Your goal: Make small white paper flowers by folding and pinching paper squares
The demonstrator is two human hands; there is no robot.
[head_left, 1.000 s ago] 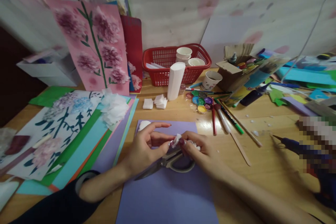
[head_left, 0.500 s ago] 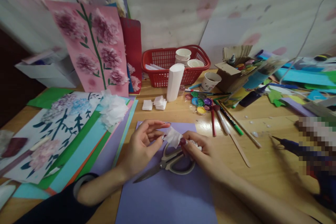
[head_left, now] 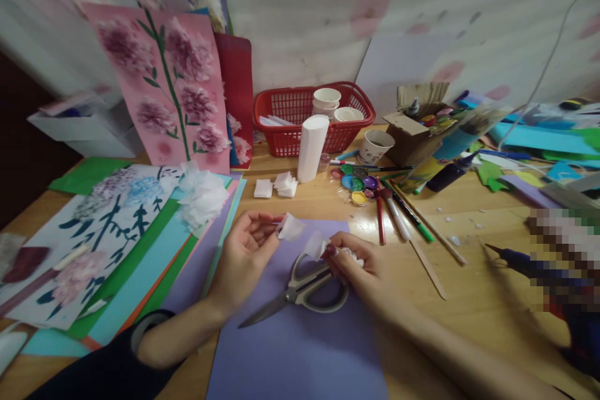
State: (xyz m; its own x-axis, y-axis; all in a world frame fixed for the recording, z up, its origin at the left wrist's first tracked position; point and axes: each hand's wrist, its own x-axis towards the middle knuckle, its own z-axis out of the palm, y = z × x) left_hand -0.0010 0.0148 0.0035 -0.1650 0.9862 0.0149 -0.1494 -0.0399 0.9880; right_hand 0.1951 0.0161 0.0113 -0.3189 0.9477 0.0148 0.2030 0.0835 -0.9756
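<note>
My left hand [head_left: 246, 256] pinches a thin white tissue paper piece [head_left: 292, 228] between thumb and fingers. Another white tissue piece [head_left: 315, 245] is pinched in my right hand [head_left: 356, 262], whose curled fingers also hold some small white bits that I cannot make out clearly. A gap separates the two pieces. Below the hands, scissors [head_left: 290, 295] with grey handles lie partly spread on a purple sheet of paper [head_left: 300, 356]. Two small stacks of white squares [head_left: 285, 184] sit just beyond the sheet. A heap of loose white tissue [head_left: 201, 197] rests on coloured papers to the left.
Behind stand a white paper roll [head_left: 313, 149], a red basket [head_left: 285, 137] with paper cups, and a paint palette [head_left: 357, 182]. Brushes [head_left: 396, 215] and a wooden stick [head_left: 429, 269] lie right, near a glue gun [head_left: 520, 262]. A pink flower picture [head_left: 164, 87] leans at back left.
My left hand has drawn slightly left with one tissue piece, parting it from the piece in my right hand. Earlier the tissue was together between both hands.
</note>
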